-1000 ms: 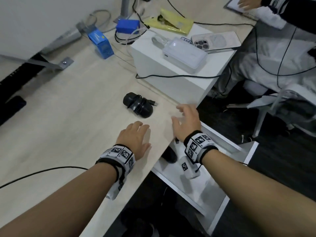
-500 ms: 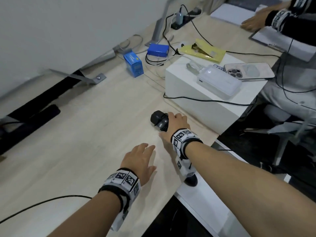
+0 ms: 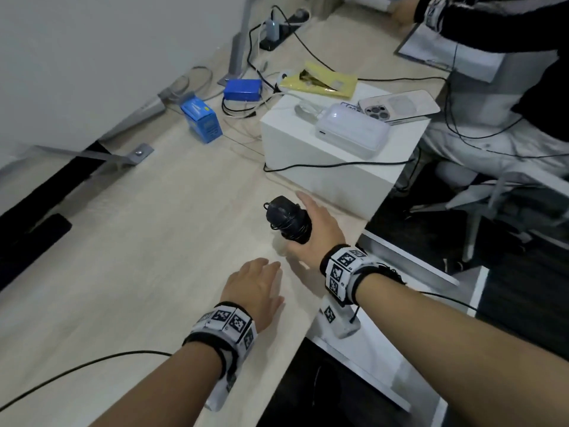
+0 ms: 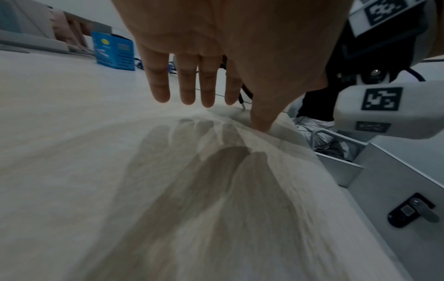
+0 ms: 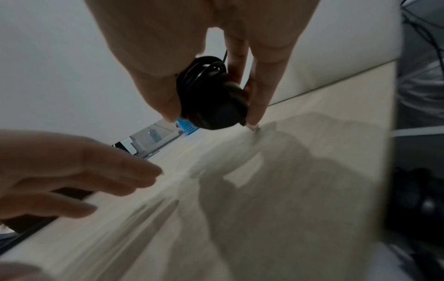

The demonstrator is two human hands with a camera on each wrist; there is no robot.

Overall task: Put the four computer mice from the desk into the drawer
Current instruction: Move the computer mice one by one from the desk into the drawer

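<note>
A black computer mouse with its cord wound round it is lifted just off the light wooden desk. My right hand grips it between thumb and fingers; in the right wrist view the mouse hangs a little above the desktop. My left hand hovers flat over the desk near its front edge, fingers straight and holding nothing. The white drawer stands pulled out below the desk edge, under my right forearm; its inside is mostly hidden.
A white box with a power bank and a phone stands just behind the mouse. Blue boxes, cables and a yellow pouch lie further back. Another person sits at the right. A black cable crosses the near-left desk.
My right hand reached from the desk edge to the mouse, closed round it and lifted it off the desk. The left hand stayed nearly still.
</note>
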